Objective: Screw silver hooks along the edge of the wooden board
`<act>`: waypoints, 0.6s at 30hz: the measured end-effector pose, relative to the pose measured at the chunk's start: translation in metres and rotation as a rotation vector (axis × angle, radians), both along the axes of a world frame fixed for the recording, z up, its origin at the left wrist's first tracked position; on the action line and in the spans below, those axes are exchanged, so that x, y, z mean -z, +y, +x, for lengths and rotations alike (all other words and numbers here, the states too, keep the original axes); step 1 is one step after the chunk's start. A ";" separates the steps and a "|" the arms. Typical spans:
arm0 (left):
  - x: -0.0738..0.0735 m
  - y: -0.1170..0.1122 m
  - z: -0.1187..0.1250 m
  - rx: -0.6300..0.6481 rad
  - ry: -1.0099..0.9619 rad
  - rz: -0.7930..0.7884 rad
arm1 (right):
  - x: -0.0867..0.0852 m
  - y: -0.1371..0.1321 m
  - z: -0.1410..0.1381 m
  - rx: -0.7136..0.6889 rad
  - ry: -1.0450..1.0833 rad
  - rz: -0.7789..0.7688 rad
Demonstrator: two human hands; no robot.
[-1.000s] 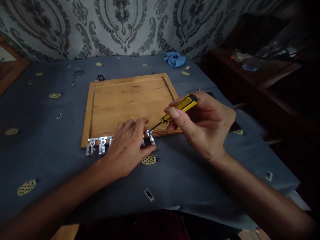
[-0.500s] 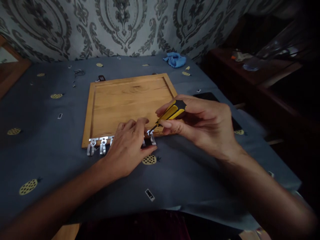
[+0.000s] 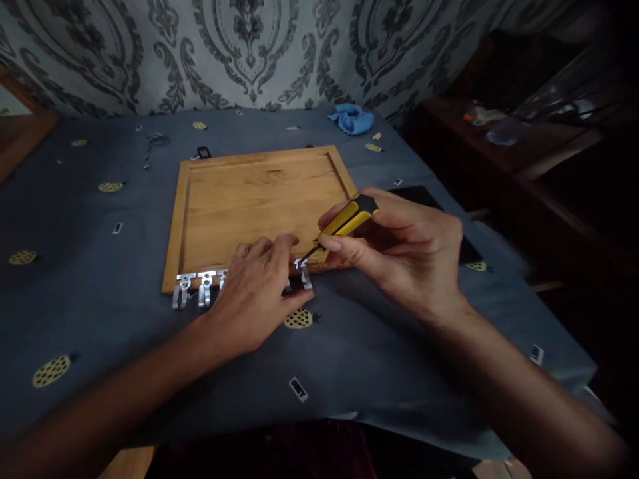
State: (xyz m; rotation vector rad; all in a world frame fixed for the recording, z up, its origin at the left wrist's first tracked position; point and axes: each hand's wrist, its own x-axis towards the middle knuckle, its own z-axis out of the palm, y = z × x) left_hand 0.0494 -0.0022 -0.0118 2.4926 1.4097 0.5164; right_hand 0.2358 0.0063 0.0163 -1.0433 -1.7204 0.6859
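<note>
A framed wooden board (image 3: pixel 259 199) lies on the table, with a silver metal hook rail (image 3: pixel 206 279) along its near edge. My left hand (image 3: pixel 254 293) is closed over the middle of the rail, hiding part of it; its thumb rests by the rightmost hook (image 3: pixel 306 279) and its fingers bend onto the board. My right hand (image 3: pixel 409 253) pinches a yellow and black screwdriver (image 3: pixel 347 221) between thumb and fingers. The screwdriver slants down to the left, its tip at the rail's right end. Whether a screw sits under the tip is too small to tell.
A grey tablecloth (image 3: pixel 124 319) with pineapple prints covers the table. A blue cloth (image 3: pixel 352 120) lies at the back, and a dark flat object (image 3: pixel 424 196) lies partly behind my right hand. Small metal bits (image 3: pixel 147 163) sit at the back left. Patterned fabric (image 3: pixel 279 53) hangs behind.
My right hand and the screwdriver handle have shifted slightly right, and the handle leans a little lower. The tip stays at the rail's right end. My left hand has kept its place.
</note>
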 end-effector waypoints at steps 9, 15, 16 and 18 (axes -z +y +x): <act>0.002 0.000 0.000 0.014 -0.001 0.030 | 0.000 0.003 -0.003 0.012 0.015 0.000; 0.001 0.000 0.000 0.011 0.010 0.018 | 0.001 0.004 -0.003 -0.002 0.032 0.001; 0.001 0.000 0.000 0.009 0.009 0.016 | 0.001 0.004 -0.003 0.000 0.029 0.009; 0.001 0.000 0.000 0.006 0.005 0.010 | 0.001 0.004 -0.004 0.006 0.023 0.017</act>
